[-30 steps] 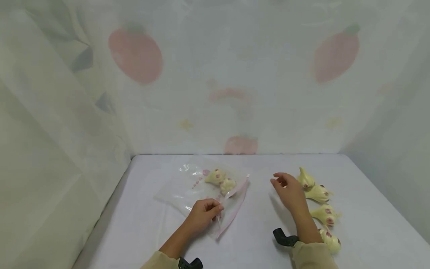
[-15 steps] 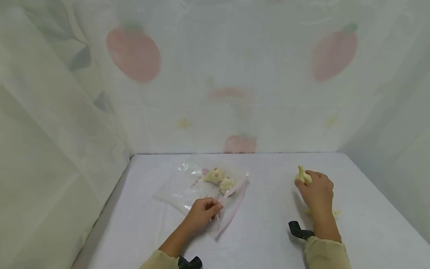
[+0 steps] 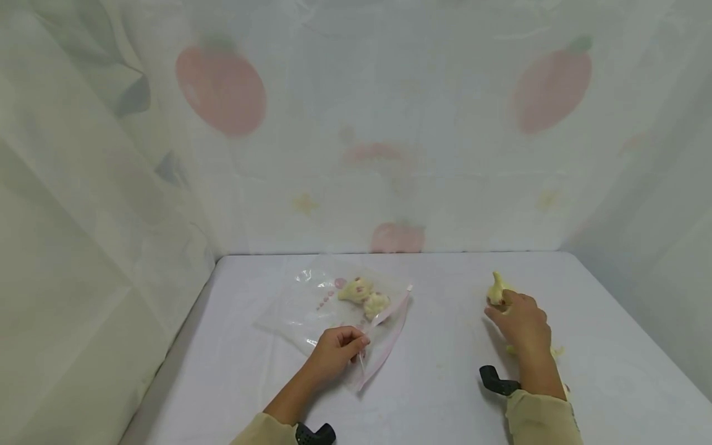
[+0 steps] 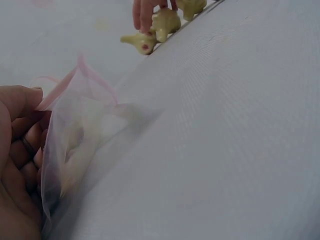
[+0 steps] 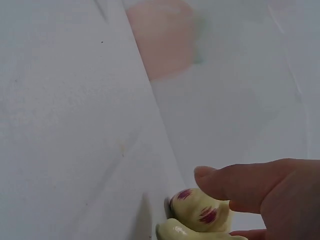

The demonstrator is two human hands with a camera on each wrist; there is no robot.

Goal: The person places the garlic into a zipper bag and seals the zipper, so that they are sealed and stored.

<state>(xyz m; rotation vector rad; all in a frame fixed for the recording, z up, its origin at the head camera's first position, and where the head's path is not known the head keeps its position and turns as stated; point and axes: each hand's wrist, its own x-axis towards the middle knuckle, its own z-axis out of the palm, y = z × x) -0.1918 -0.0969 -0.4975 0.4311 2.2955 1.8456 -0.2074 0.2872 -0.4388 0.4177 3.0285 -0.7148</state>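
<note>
My left hand (image 3: 334, 353) pinches the edge of a clear zip bag (image 3: 289, 312) with a pink closure strip. The bag lies flat on the left-centre of the table, its mouth lifted at my fingers. Inside it are two garlic bulbs (image 3: 376, 305). At the far right, my right hand (image 3: 523, 321) pinches a pale garlic bulb (image 3: 496, 288), its stem pointing up in the head view. The right wrist view shows the thumb (image 5: 212, 182) against a bulb with purple patches (image 5: 192, 207). Another bulb's stem (image 5: 182, 231) lies in front.
More garlic bulbs (image 4: 145, 42) stand in a row on the right, mostly hidden under my right hand and forearm in the head view. The white table (image 3: 434, 383) meets a printed cloth backdrop (image 3: 445, 154) behind and cloth walls at both sides.
My right hand has moved right from the table's middle to the garlic row and taken hold of the far bulb, which has shifted slightly left. My left hand stays on the bag.
</note>
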